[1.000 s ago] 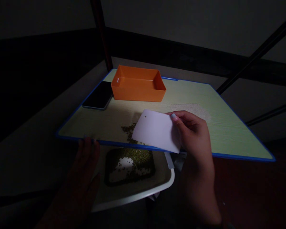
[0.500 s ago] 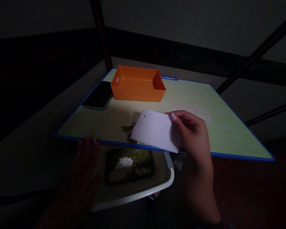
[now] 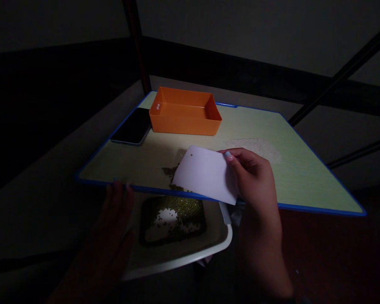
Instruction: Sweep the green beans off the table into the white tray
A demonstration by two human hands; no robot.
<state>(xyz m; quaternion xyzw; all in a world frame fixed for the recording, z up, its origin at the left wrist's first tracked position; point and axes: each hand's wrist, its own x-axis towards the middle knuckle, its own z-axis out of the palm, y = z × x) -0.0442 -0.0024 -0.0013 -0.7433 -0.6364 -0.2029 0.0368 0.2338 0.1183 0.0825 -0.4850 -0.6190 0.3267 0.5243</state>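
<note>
My right hand [image 3: 255,173] pinches a thin white plastic card [image 3: 205,171] with a small hole near one corner. The card stands tilted on the board's near edge, beside a small patch of dark green beans [image 3: 169,171] that look like mung beans. My left hand [image 3: 115,219], in deep shadow, has its fingers stretched out with their tips at the blue front edge of the pale green board [image 3: 307,177]. Below that edge, between my hands, sits a white basin [image 3: 177,264] with many green beans [image 3: 190,209] spread on its bottom.
An orange open box [image 3: 185,124] stands at the back of the board. Left of it lies a dark-screened phone [image 3: 133,126]. A thin patch of pale grains [image 3: 256,147] is spread behind my right hand. Dark metal bars run along the wall.
The card and my right hand have shifted very slightly left. Otherwise the hands, beans and box look the same, with a small shift of the whole view.
</note>
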